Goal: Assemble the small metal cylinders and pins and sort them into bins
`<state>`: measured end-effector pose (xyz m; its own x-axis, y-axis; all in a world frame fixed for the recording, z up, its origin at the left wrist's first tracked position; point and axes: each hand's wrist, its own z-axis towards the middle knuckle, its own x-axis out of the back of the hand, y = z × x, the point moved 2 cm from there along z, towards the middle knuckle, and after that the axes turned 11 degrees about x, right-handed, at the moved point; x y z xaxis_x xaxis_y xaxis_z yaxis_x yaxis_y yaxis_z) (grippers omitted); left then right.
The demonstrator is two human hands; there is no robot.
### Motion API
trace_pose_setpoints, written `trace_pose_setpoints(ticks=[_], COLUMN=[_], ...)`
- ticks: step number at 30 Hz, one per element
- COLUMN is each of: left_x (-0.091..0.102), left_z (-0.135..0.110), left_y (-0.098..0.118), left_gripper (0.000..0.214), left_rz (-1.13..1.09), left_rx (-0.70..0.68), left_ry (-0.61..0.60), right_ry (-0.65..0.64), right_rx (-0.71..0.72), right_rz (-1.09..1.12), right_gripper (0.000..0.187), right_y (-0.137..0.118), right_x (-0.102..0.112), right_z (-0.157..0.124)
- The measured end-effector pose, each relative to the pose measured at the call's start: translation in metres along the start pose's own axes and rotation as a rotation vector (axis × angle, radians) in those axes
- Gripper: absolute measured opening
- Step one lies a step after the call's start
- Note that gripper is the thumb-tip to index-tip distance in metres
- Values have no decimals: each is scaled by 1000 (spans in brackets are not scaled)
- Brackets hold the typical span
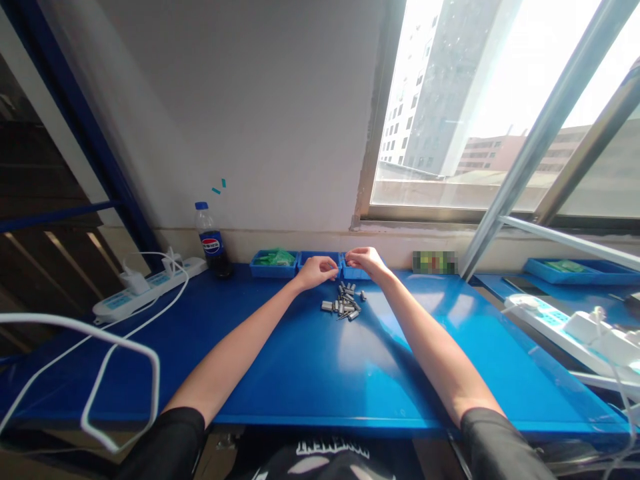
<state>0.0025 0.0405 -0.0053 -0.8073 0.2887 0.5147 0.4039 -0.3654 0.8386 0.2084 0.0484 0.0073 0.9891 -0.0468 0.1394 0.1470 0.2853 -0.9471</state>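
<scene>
Lying loose on the blue tabletop (300,360), the heap of small metal parts (344,303) sits just short of my two hands. My left hand (316,272), at 11 o'clock from the heap, and my right hand (365,261), at 1 o'clock, meet fingertip to fingertip above it. Both are curled shut; what they pinch, if anything, is too small to tell.

At 12 o'clock, against the wall, stand three blue trays in a row: the left tray (260,270) holds green pieces, and my hands overlap the middle tray (320,255) and the right tray (354,273). A cola bottle (212,239) stands at 10 o'clock, and a white power strip (150,291) with plugs and a looping white cable (120,373) at 9 o'clock. At 3 o'clock lie a second power strip (560,325) and another blue tray (540,268). A window (500,100) fills the 1 o'clock quarter.
</scene>
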Motion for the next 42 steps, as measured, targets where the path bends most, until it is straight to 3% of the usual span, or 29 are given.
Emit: trace_pose_setpoints(ticks=[4, 8, 16, 21, 29, 36, 42], left_x=[-8, -14, -22, -27, -11, -24, -31], left_z=[-5, -7, -4, -6, -19, -46, -52], left_y=[-5, -7, 6, 7, 8, 11, 14], left_gripper=[21, 23, 37, 41, 31, 34, 27], left_rz=[87, 195, 343, 396, 414, 447, 456], left_rx=[-17, -60, -316, -368, -303, -289, -211], left_ry=[-187, -238, -244, -311, -180, -252, -67], right_ry=[161, 228, 180, 172, 159, 194, 211], right_rx=[44, 81, 32, 46, 105, 156, 179], right_rz=[-205, -368, -226, -156, -44, 54, 40], right_gripper=[16, 16, 16, 17, 26, 33, 34], right_y=[4, 7, 6, 3, -10, 0, 12], right_x=[14, 24, 22, 23, 14, 5, 12], right_z=[6, 8, 7, 7, 1, -52, -77])
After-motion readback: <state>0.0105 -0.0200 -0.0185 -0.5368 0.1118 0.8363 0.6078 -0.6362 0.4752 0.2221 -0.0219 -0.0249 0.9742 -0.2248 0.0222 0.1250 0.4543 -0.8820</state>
